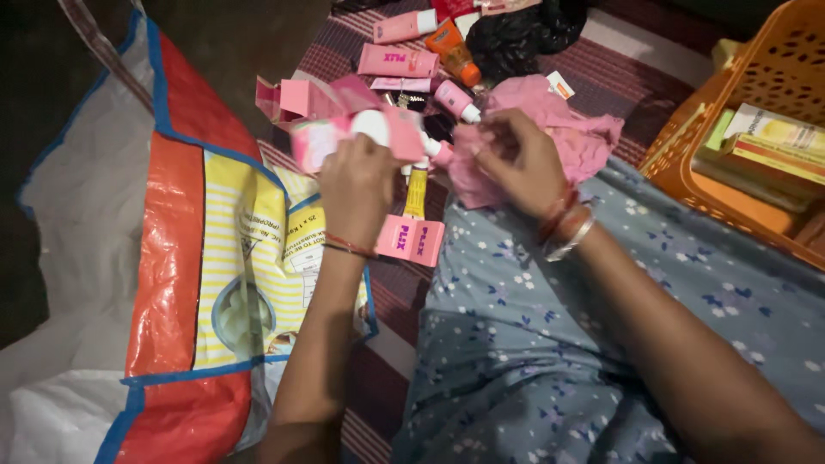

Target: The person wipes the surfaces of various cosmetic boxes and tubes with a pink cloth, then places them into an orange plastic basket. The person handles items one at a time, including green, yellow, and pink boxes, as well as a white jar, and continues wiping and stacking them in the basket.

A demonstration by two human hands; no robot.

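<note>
My left hand [357, 185] grips a pink and white tube [361, 133] held sideways above the striped mat. My right hand [516, 159] pinches a pink cloth [576, 129] against the tube's capped end [438, 150]. Below the hands lie a small yellow tube [416, 191] and a pink carton [411, 239]. My lap is covered in blue flowered fabric [550, 344].
Several pink tubes and cartons [397, 60], an orange tube [454, 50] and a black bag [516, 34] lie on the striped mat [378, 301] beyond. An orange plastic basket [756, 77] with boxes stands at right. A large woven sack [172, 258] lies at left.
</note>
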